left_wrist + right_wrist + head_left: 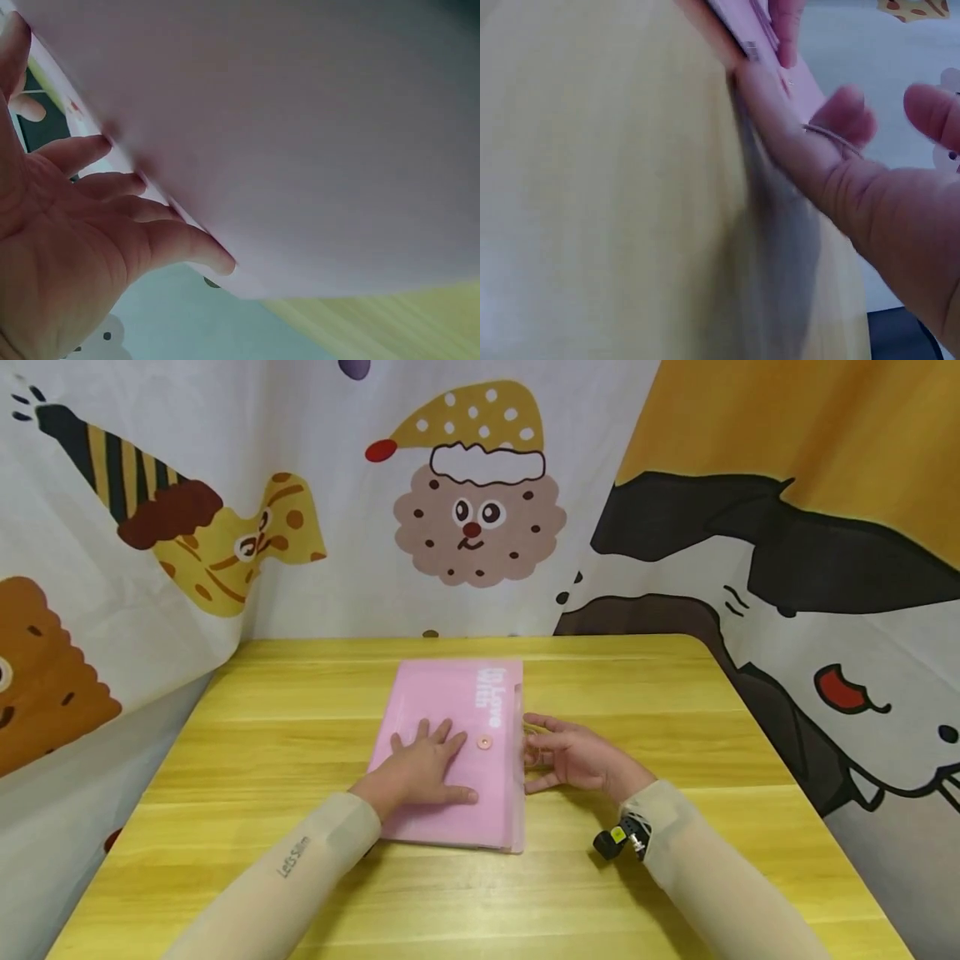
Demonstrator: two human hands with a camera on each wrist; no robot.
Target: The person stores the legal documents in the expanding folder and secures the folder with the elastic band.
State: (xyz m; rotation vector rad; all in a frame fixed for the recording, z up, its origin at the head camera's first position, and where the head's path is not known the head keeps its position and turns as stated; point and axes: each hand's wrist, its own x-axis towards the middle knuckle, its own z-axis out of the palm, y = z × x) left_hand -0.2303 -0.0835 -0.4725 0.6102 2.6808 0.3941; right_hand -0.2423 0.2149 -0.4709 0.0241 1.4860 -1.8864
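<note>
A pink plastic file folder (450, 693) with white lettering lies on the table. A small round button (485, 742) is on its flap. My left hand (423, 772) rests on the cover with fingers spread and thumb out; its fingertips touch the pink surface in the left wrist view. At the folder's right edge, my right hand (581, 760) has its fingers bent around a thin cord (532, 747). In the right wrist view the cord (832, 139) runs between thumb and fingers, and the thumb is beside the folder's edge (742, 22).
The folder lies on a yellow wood-grain table (262, 760). Behind the table hangs a white curtain (322, 435) printed with cartoon figures. A small black device (618, 839) is strapped at the right wrist.
</note>
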